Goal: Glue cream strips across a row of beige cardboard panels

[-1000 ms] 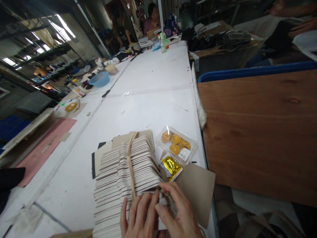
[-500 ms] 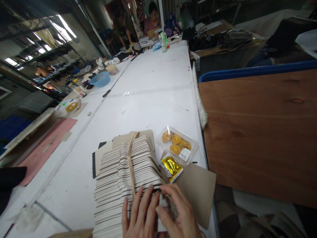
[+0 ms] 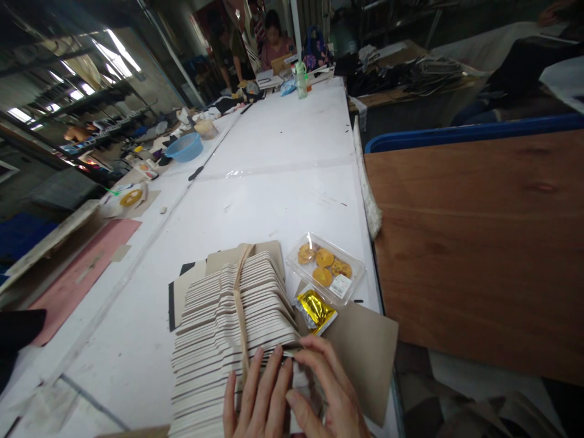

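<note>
In front of me lies a long bundle of thin, pale layered pieces (image 3: 205, 371), fanned in steps, with a tan band (image 3: 240, 310) running over it. My left hand (image 3: 260, 398) rests on its near right part, fingers stretched out side by side. Just to the right, my right hand (image 3: 335, 395) curves round the bundle's edge, index finger and thumb at the pale layers. Its other fingers are hidden. Flat beige boards (image 3: 371, 347) lie beside and beyond the bundle. A gold foil packet (image 3: 316, 310) sits close to my right hand.
A clear box of cookies (image 3: 326, 267) stands on the white table (image 3: 292, 194) beyond the packet. Right of the table edge is a brown wooden board (image 3: 474, 255) by a blue rim (image 3: 410, 141). A blue basin (image 3: 184, 148) and a pink sheet (image 3: 86, 274) lie left. People are at the far end.
Both hands stay at the same part of the bundle, shifting only slightly. The right index finger sits a little farther along the edge. The view has moved very little.
</note>
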Demonstrator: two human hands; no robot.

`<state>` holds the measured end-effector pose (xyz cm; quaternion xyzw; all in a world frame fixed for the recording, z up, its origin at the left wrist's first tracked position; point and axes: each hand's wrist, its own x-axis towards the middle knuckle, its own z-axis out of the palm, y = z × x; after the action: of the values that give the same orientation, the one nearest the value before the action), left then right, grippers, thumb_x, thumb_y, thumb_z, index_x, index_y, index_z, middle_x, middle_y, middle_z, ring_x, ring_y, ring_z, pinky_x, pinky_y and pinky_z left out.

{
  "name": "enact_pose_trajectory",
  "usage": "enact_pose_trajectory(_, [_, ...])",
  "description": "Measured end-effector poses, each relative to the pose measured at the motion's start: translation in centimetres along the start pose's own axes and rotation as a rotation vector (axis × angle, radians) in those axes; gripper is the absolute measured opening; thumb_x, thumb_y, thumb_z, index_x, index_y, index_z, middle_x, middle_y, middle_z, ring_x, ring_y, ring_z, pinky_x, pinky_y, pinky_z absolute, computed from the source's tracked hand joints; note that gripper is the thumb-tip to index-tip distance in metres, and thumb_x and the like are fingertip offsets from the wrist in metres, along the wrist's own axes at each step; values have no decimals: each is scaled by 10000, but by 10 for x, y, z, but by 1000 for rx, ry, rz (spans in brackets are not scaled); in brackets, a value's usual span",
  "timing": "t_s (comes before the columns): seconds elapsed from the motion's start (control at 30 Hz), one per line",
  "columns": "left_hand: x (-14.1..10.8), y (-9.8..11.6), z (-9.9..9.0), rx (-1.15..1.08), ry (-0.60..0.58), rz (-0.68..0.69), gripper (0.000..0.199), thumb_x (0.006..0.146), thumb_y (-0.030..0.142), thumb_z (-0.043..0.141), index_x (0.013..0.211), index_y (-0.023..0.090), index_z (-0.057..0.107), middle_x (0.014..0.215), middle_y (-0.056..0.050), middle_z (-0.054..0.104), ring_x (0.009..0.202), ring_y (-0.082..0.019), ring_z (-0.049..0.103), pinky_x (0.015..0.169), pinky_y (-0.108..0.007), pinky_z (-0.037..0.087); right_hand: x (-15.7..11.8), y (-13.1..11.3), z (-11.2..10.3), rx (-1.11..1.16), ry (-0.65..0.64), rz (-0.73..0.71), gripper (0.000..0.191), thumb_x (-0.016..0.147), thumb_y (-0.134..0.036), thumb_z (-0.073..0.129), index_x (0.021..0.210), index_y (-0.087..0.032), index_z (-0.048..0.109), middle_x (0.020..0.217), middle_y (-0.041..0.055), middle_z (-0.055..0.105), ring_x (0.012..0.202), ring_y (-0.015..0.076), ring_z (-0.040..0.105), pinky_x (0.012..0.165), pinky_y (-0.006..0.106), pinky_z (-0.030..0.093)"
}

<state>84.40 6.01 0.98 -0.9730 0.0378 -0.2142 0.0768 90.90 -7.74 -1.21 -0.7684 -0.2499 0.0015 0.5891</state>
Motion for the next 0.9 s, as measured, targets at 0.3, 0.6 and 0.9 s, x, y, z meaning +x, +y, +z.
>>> enact_pose_trajectory(0.3, [-3, 5, -1, 5, -52, -33, 422, 801, 328, 441, 1202, 235, 539, 1168, -15, 631, 1364, -138, 190, 1142, -430, 35, 2, -3, 1, -72, 36, -39, 303, 840, -372, 509, 1084, -194, 523, 1171, 127, 580, 1081, 221, 569, 865, 296, 511])
enact_pose_trajectory(0.6, [-4, 6, -1, 13, -76, -68, 405, 816, 250, 430, 1207, 245, 535, 1184, 4, 621, 1366, -132, 182, 1142, -427, 30, 2, -4, 2, -118, 89, -82, 294, 836, -351, 518, 1085, -197, 529, 1133, 120, 613, 1033, 220, 598, 835, 295, 527])
enact_pose_trajectory(0.9, [-4, 1, -1, -8, -96, -78, 453, 815, 244, 430, 1266, 252, 474, 1196, -1, 614, 1359, -131, 205, 1144, -421, 20, 0, 0, 5, -70, 124, -70, 311, 818, -392, 534, 1064, -202, 546, 1029, 108, 638, 959, 224, 618, 789, 297, 537])
